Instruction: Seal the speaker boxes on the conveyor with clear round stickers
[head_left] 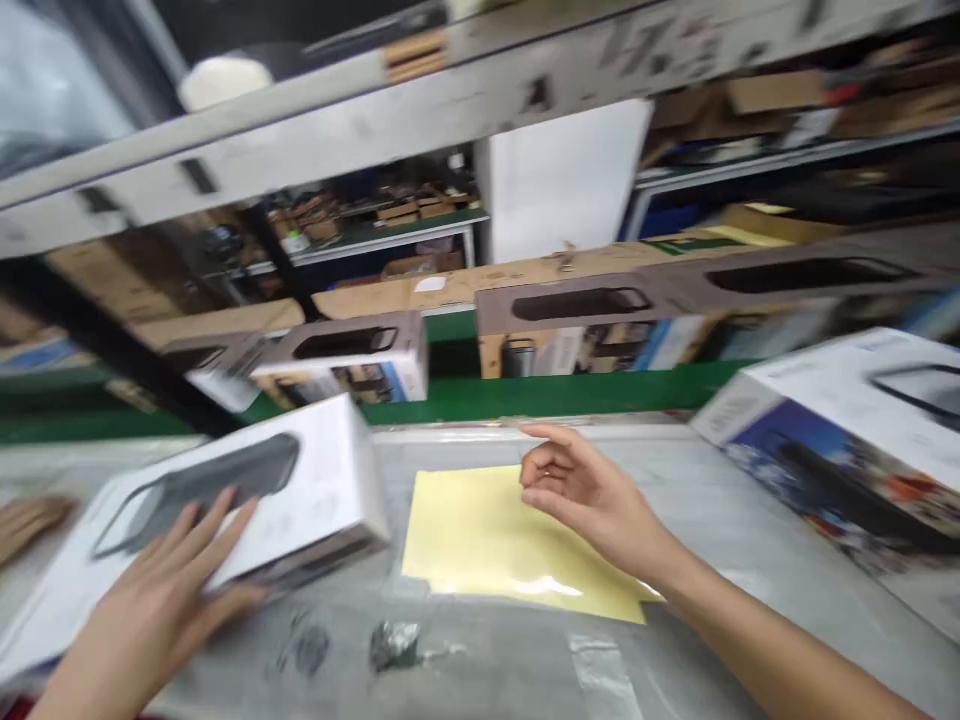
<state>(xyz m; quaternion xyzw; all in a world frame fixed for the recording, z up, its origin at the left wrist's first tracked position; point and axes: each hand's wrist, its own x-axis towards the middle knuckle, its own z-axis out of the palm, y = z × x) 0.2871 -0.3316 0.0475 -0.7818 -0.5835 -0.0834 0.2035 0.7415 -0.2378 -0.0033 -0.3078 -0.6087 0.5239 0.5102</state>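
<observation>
Carton [315,470] under open left hand [154,610]; right hand [581,495] empty, half-curled above yellow sheet [480,530].

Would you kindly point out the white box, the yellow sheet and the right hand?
White box [322,470]: head view, on its white top face.
Yellow sheet [480,535]: head view, on its middle.
Right hand [592,495]: head view, on its back.

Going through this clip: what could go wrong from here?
The white box under the left hand is steadied by one flat hand only, so it could slip. The right hand hovers over a loose yellow sheet, which could shift or crease. Another person's hand is close to the box and might bump it.
</observation>
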